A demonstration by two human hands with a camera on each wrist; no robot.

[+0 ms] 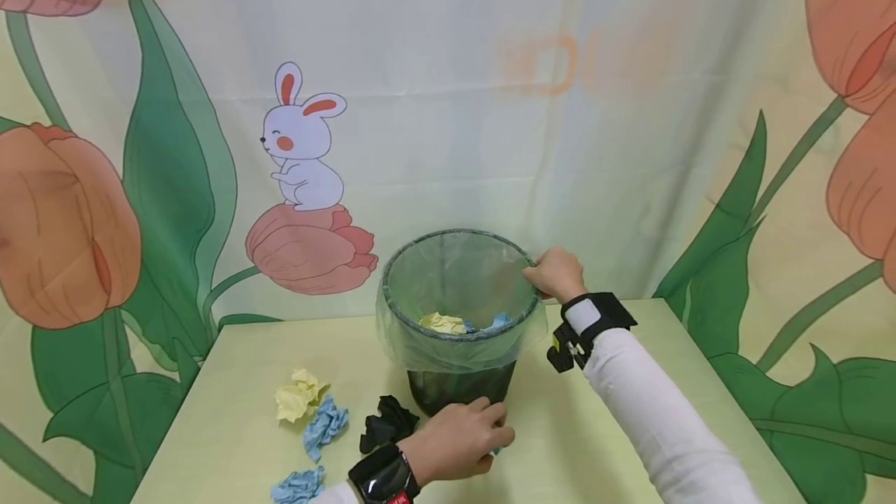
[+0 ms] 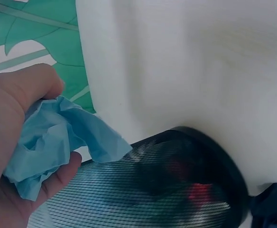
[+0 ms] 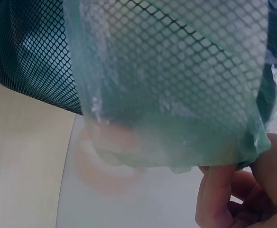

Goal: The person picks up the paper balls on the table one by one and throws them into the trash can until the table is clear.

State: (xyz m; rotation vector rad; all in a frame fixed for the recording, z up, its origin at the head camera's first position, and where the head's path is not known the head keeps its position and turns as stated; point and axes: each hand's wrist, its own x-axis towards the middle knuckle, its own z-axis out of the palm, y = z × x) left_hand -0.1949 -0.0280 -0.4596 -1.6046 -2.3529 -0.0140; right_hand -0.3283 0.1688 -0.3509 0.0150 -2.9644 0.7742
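Note:
A black mesh wastebasket (image 1: pixel 458 389) stands at the table's far side, lined with a translucent green bin bag (image 1: pixel 462 355) folded over its rim. My right hand (image 1: pixel 558 274) pinches the rim and bag at the right side, as the right wrist view also shows. In front of the basket, low over the table, is my left hand (image 1: pixel 458 438). Its fingers and thumb hold a crumpled blue paper (image 2: pixel 58 142), mostly hidden by the hand in the head view. Inside the basket lie a crumpled yellow paper (image 1: pixel 444 323) and some blue paper (image 1: pixel 500 321).
Left of the basket, the pale yellow table (image 1: pixel 224 418) carries a crumpled yellow paper (image 1: pixel 299 397), a blue one (image 1: pixel 325 426), a black one (image 1: pixel 387 424) near the left wrist, and another blue one (image 1: pixel 299 486) at the front. A printed curtain (image 1: pixel 434 138) hangs behind.

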